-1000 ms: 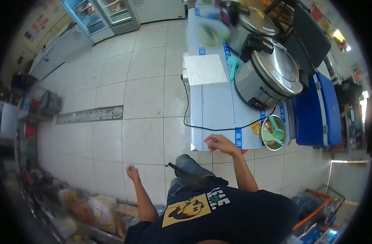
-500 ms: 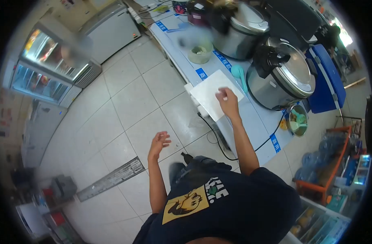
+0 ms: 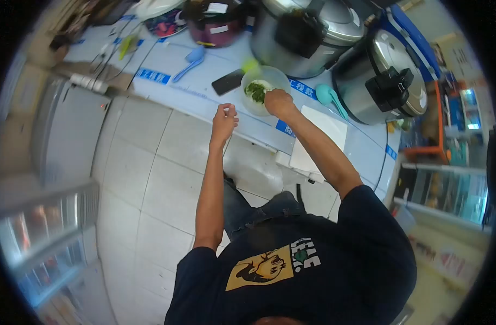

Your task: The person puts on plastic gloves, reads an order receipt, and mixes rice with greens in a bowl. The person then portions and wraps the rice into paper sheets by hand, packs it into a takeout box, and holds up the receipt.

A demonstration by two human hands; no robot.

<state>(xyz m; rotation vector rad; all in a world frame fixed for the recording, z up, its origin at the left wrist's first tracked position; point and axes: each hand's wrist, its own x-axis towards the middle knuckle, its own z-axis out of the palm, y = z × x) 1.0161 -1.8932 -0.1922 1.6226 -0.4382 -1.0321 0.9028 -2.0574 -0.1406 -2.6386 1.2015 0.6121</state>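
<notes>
A translucent bowl [image 3: 254, 111] with chopped greens [image 3: 255, 92] inside stands on the table. My right hand [image 3: 279, 103] is closed at the bowl's right rim; its fingertips are partly hidden. Just left of the bowl, my left hand [image 3: 224, 123] hovers by the table's front edge, holding nothing, with fingers loosely curled and apart. Behind my right wrist lie a white square sheet or board [image 3: 319, 143] and a turquoise ladle [image 3: 330, 97]. A dark phone [image 3: 227, 82] rests beside the bowl, near a blurred bright green thing [image 3: 250, 66].
Large steel cookers [image 3: 307, 38] line the back, with another cooker [image 3: 386, 81] on the right. A dark red pot [image 3: 214, 24] and a blue spoon [image 3: 189, 62] are further left. Cables [image 3: 110, 57] run over the table's left end. A white freezer [image 3: 69, 127] stands left.
My view has turned toward the table's left part. My right hand has gone from above the white square to the bowl's rim. My left hand has come up to the table edge.
</notes>
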